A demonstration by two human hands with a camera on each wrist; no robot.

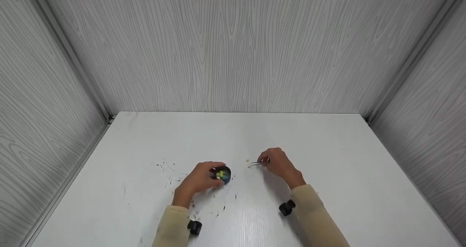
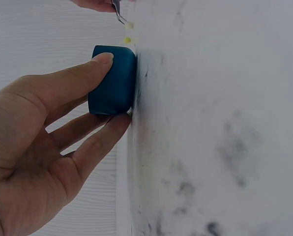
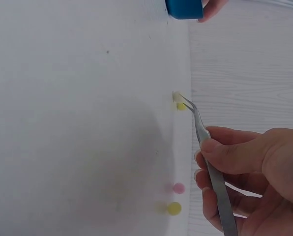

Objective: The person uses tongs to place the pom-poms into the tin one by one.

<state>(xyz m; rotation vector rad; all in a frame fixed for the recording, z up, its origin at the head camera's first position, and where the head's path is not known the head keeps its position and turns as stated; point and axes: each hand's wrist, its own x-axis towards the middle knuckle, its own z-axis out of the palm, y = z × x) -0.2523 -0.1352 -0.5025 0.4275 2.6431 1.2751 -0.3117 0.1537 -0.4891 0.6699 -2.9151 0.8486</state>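
Thumb and fingers of my left hand (image 1: pixel 202 177) grip a small blue cup (image 2: pixel 118 88) from its left side, its base against the white table. Yellow, green and pale beads (image 1: pixel 221 174) show inside the cup in the head view. To the right, my right hand (image 1: pixel 277 162) pinches metal tweezers (image 3: pixel 216 179) with bent tips. Those tips stand slightly apart, right at a pale bead (image 3: pixel 177 97). Close by lies a yellow bead (image 3: pixel 181 106). Nearer the hand in the right wrist view are a pink bead (image 3: pixel 179 188) and another yellow one.
Dark specks and smudges (image 1: pixel 165 167) are scattered over the white table (image 1: pixel 145 137) around and left of the cup. Grey wood-grain panels (image 1: pixel 233 50) stand at the back and both sides. Black wrist devices (image 1: pixel 194 227) sit by the beige sleeves.
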